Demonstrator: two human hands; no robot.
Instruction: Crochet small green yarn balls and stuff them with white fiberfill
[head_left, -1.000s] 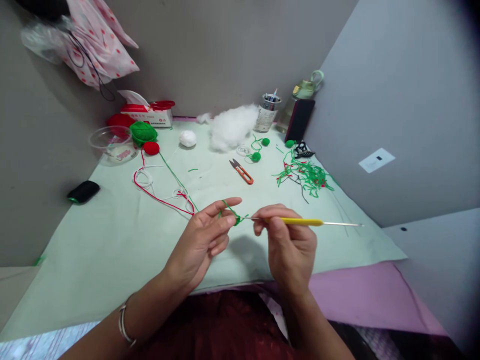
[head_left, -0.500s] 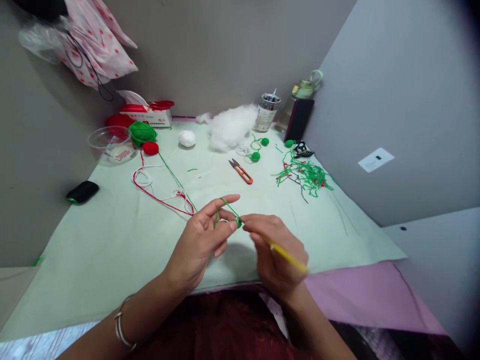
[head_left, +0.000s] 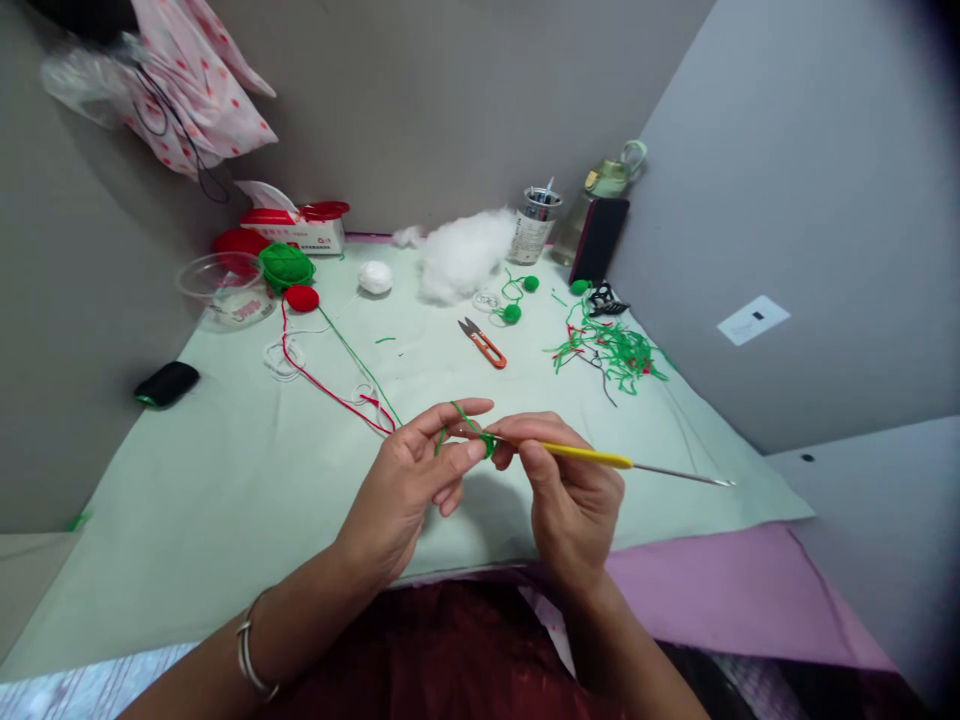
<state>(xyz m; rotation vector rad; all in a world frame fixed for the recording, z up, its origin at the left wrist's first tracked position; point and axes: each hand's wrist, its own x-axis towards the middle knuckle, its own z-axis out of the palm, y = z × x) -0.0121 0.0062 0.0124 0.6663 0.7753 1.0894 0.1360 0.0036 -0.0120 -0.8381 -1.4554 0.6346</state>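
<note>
My left hand (head_left: pixel 405 480) pinches a small green crochet piece (head_left: pixel 489 446) between thumb and fingers, and green yarn (head_left: pixel 469 418) runs over its raised index finger. A yellow-handled crochet hook (head_left: pixel 585 455) is gripped in my right hand (head_left: pixel 574 490). One metal end of the hook meets the green piece; the other points right over the cloth. Strands of green and red yarn (head_left: pixel 337 398) lead from the left hand back toward a red disc (head_left: pixel 302 298) and a green yarn ball (head_left: pixel 286 267).
Orange snips (head_left: pixel 482 344) lie mid-table behind my hands. White stuffing (head_left: pixel 466 255), a white yarn ball (head_left: pixel 375 277) and a pen jar (head_left: pixel 534 228) stand at the back. Yarn scraps (head_left: pixel 619 350) are heaped right; a phone (head_left: pixel 598 240) leans on a bottle. A black case (head_left: pixel 166 384) sits left.
The hook has swung from pointing down toward me to nearly level, its far end now visible at the right. Both hands have shifted slightly right, and the red yarn has straightened.
</note>
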